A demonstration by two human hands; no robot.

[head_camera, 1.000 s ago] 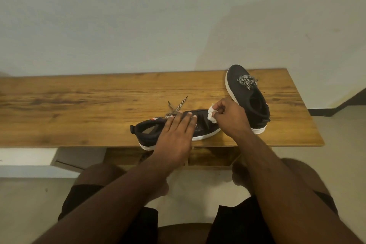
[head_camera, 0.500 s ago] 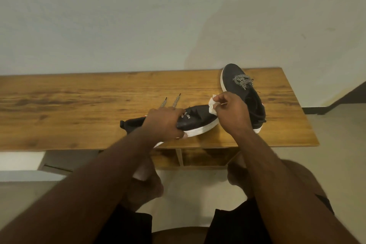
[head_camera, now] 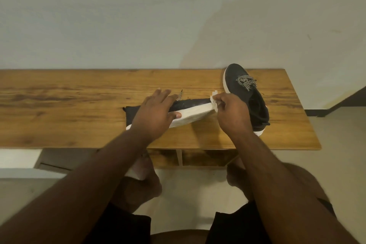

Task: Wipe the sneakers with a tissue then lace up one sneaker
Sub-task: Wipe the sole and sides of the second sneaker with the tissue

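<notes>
- Our left hand (head_camera: pixel 156 113) grips the tilted sneaker (head_camera: pixel 190 112), sole toward us, on the counter (head_camera: pixel 79 109).
- Our right hand (head_camera: pixel 231 113) fingers pinch the tissue (head_camera: pixel 214 100) at its toe.

You have one sneaker (head_camera: pixel 190 110) tipped on its side near the middle of the bench (head_camera: pixel 79 109), sole toward you. Your left hand (head_camera: pixel 156 114) lies over it; your right hand (head_camera: pixel 231 115) holds the tissue (head_camera: pixel 214 99) at its right end. The second sneaker (head_camera: pixel 245 95) stands farther right, behind that hand.
</notes>
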